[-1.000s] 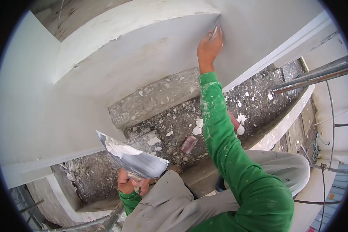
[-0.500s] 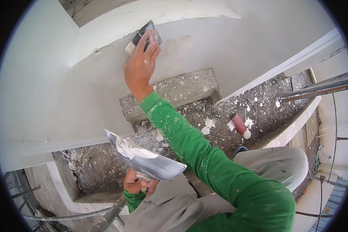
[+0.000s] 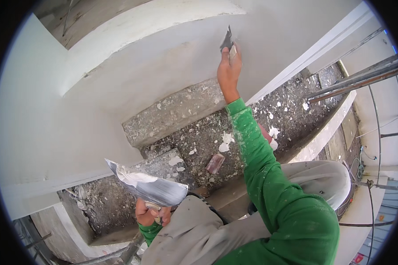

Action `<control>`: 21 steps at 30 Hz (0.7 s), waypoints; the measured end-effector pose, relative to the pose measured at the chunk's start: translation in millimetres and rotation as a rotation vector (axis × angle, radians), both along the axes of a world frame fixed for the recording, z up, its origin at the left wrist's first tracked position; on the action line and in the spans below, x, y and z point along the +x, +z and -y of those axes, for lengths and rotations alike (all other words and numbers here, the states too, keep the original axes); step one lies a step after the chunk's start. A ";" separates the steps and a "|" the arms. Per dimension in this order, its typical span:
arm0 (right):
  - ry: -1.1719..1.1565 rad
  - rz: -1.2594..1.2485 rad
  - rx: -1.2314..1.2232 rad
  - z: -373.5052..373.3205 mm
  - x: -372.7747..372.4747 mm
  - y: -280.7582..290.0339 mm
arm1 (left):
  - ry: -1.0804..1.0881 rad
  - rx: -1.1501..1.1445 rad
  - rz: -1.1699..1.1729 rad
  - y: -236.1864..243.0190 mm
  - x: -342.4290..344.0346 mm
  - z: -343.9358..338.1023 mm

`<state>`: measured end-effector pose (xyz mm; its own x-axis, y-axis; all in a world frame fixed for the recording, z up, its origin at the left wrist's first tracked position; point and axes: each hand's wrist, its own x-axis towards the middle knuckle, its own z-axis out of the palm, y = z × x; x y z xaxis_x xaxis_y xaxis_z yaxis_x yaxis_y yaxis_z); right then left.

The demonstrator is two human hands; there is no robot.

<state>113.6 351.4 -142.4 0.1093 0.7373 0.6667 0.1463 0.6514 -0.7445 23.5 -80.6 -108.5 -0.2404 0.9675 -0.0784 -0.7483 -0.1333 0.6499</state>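
Observation:
My left hand, low in front of my knees, is closed round the handle of a broad putty knife. White putty lies heaped along the upper edge of its wide metal blade. At the end of my outstretched right arm, my right hand grips a smaller putty knife at the smooth grey-white wall. That blade is seen almost edge-on, so I cannot tell how much of it touches the wall. Some fingers of the right hand are hidden behind the handle and palm.
Below the wall runs a putty-spattered concrete block. A reddish brick-like piece lies on the dirty ledge, and another red object is partly behind my right sleeve. Metal poles jut in at right; scaffold tubing stands at lower left.
My right hand has swept to the right along the wall with the smaller putty knife, and its blade has turned edge-on. The broad knife in my left hand appears slightly lower and further left.

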 end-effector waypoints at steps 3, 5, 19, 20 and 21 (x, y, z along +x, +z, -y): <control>-0.052 0.074 -0.085 -27.3 33.2 24.8 | -0.001 -0.072 0.015 4.8 4.4 -9.1; -0.174 0.139 -0.015 -35.4 33.0 26.1 | -0.015 -0.086 0.023 3.9 7.0 -13.9; -0.245 0.174 -0.107 -28.4 -61.2 32.6 | -0.011 -0.049 -0.032 8.2 5.5 -11.9; -0.202 0.175 -0.156 -9.1 -76.3 36.6 | -0.008 -0.061 -0.040 11.5 4.2 -8.3; -0.178 0.196 -0.128 11.1 -90.8 39.9 | -0.018 -0.064 -0.041 13.1 2.8 -7.1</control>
